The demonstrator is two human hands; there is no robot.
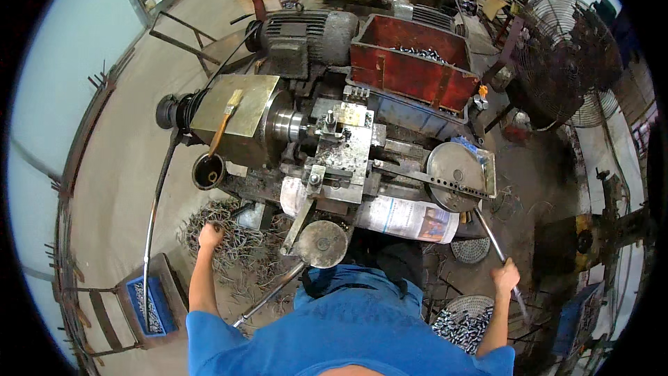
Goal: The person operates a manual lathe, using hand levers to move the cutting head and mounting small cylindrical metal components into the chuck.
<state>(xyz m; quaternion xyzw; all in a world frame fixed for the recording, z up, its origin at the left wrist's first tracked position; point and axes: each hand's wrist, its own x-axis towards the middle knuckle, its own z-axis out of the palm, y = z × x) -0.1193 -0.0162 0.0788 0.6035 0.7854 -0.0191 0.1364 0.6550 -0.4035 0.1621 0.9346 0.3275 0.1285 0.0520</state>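
My right hand (506, 276) is closed around a long metal lever (490, 234). That lever runs up to a round metal disc (456, 175) at the right end of a small lathe (344, 146). On the left, my left hand (211, 235) is curled into a fist beside the lathe, above a heap of curled metal shavings (240, 254). Something small and dark shows at its fingers, too small to make out. The lathe's spindle (287, 126) points at the tool slide. A second round disc (322, 244) with a metal bar handle (271, 292) sits close to my waist.
A wooden-handled brush (226, 122) leans from the headstock into a dark cup (208, 171). Behind the lathe stand a motor (306, 31) and a red bin (417, 63) of metal parts. A blue tray (151, 306), a basket of parts (463, 324) and a large fan (567, 56) flank me.
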